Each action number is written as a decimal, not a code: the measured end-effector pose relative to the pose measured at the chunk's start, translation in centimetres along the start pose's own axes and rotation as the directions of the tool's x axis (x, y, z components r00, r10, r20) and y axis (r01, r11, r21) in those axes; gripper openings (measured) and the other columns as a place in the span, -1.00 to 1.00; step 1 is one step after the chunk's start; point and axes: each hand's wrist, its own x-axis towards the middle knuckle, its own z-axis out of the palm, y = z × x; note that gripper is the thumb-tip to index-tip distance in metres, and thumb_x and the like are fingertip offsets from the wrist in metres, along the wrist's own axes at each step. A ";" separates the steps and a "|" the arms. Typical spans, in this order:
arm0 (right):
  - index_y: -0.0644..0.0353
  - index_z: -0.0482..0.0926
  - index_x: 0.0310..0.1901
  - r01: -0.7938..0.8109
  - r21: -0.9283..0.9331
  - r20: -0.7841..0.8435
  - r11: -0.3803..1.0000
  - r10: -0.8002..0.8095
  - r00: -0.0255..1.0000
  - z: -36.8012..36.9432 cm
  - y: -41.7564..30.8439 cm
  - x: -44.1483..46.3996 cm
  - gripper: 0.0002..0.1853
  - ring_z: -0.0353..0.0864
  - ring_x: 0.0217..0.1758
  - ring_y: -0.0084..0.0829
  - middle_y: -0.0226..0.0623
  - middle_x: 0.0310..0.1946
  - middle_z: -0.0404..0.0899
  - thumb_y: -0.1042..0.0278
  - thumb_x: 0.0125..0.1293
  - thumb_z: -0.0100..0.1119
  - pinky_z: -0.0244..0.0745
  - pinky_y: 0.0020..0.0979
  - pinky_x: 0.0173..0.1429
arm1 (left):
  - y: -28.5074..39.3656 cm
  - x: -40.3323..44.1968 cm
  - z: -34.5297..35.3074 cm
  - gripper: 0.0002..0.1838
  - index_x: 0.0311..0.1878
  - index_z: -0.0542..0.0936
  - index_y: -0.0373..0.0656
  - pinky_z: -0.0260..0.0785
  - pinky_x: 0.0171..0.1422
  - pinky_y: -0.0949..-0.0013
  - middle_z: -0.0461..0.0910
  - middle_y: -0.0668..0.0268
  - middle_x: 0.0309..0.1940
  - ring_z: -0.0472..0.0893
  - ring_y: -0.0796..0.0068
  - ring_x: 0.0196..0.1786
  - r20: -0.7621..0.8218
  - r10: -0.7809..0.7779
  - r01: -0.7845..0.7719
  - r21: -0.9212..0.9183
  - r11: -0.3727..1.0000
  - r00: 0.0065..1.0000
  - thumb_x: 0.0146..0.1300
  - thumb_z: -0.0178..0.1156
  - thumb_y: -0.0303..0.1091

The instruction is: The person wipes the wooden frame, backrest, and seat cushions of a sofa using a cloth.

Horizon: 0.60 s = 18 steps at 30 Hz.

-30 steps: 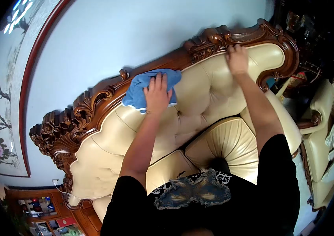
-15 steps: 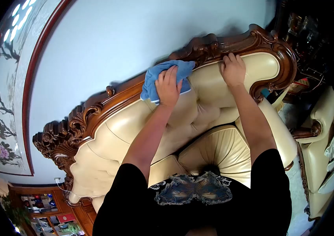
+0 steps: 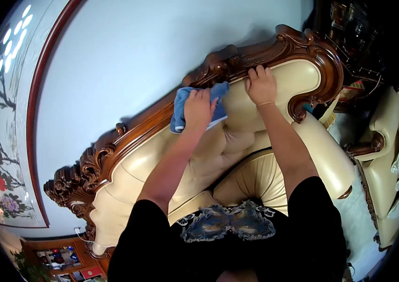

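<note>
My left hand (image 3: 198,109) presses a crumpled blue cloth (image 3: 179,112) with a pale edge against the top of the sofa's backrest. The cloth lies across the carved wooden rim (image 3: 154,115) and the cream tufted leather (image 3: 213,141). Its fingers are bent into the cloth, so part of them is hidden. Farther right, my right hand (image 3: 261,87) has its fingers curled onto the upper edge of the backrest, where leather meets wood. No cloth or tool shows in that hand.
A pleated cream seat cushion (image 3: 253,181) lies below my arms. Behind the sofa stands a pale wall (image 3: 129,56) with a framed flower painting (image 3: 2,141). A second cream sofa (image 3: 383,174) is at the right, a wooden cabinet (image 3: 75,249) at lower left.
The view has shifted, moving the sofa leftward in the picture. Against the sofa, my left hand and cloth have slid slightly right along the rim. My right hand still rests on the backrest edge.
</note>
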 end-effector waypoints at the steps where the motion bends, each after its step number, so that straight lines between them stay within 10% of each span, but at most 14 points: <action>1: 0.01 0.61 -0.24 -0.008 -0.008 -0.004 1.000 0.008 1.000 0.1 0.0 0.1 -0.79 0.49 -0.07 -0.26 -0.35 -0.20 0.48 0.24 0.05 0.32 0.54 -0.27 -0.08 | 0.0 0.6 -0.4 -0.53 0.10 0.59 -0.22 0.45 0.09 0.11 0.63 0.17 -0.01 0.56 0.09 0.00 -0.171 0.022 -0.019 0.021 1.000 0.985 0.14 0.37 -0.24; 3: 0.04 0.61 -0.16 -0.040 0.016 0.031 0.999 0.039 0.999 0.1 -0.1 -0.2 -0.71 0.47 -0.06 -0.22 -0.32 -0.15 0.47 0.28 0.03 0.33 0.50 -0.23 -0.05 | 0.4 1.7 -0.7 -0.50 0.12 0.61 -0.17 0.43 0.08 0.14 0.61 0.21 0.04 0.54 0.15 0.05 -0.364 0.073 -0.050 0.074 0.996 0.929 0.08 0.39 -0.24; 11: -0.02 0.61 -0.20 -0.032 0.011 0.003 0.999 0.032 0.999 0.4 0.0 -0.2 -0.74 0.48 -0.06 -0.23 -0.33 -0.15 0.45 0.24 0.02 0.35 0.52 -0.23 -0.07 | 2.0 4.3 3.4 -0.51 0.05 0.65 -0.14 0.36 0.06 0.23 0.53 0.33 0.02 0.49 0.29 0.10 -0.248 0.082 -0.017 0.253 0.967 0.965 0.00 0.42 -0.25; 14: 0.01 0.62 -0.14 -0.028 0.019 0.033 0.999 0.028 0.999 0.1 -0.2 -0.3 -0.70 0.47 -0.07 -0.20 -0.31 -0.15 0.45 0.28 0.02 0.36 0.50 -0.21 -0.06 | 1.7 4.2 1.1 -0.59 0.00 0.67 -0.15 0.41 0.12 0.19 0.53 0.31 -0.03 0.50 0.22 0.13 -0.153 0.075 -0.053 0.143 0.988 0.985 0.05 0.42 -0.26; 16: 0.05 0.63 -0.10 -0.028 0.018 0.046 0.999 0.027 0.999 0.2 -0.1 -0.4 -0.67 0.47 -0.08 -0.19 -0.29 -0.14 0.45 0.30 0.03 0.36 0.49 -0.21 -0.06 | 1.9 3.9 0.0 -0.64 -0.03 0.68 -0.16 0.45 0.20 0.13 0.54 0.27 -0.06 0.53 0.15 0.12 0.311 0.125 -0.123 -0.024 0.992 0.942 0.09 0.40 -0.29; 18: 0.02 0.62 -0.12 -0.009 0.020 0.039 1.000 0.008 0.999 0.6 0.2 -0.3 -0.68 0.46 -0.06 -0.18 -0.29 -0.13 0.46 0.26 0.04 0.36 0.50 -0.16 -0.04 | 2.8 1.3 -1.2 -0.65 0.00 0.68 -0.14 0.48 0.24 0.09 0.55 0.24 -0.04 0.54 0.11 0.14 0.215 0.132 -0.115 -0.087 0.990 0.968 0.12 0.40 -0.33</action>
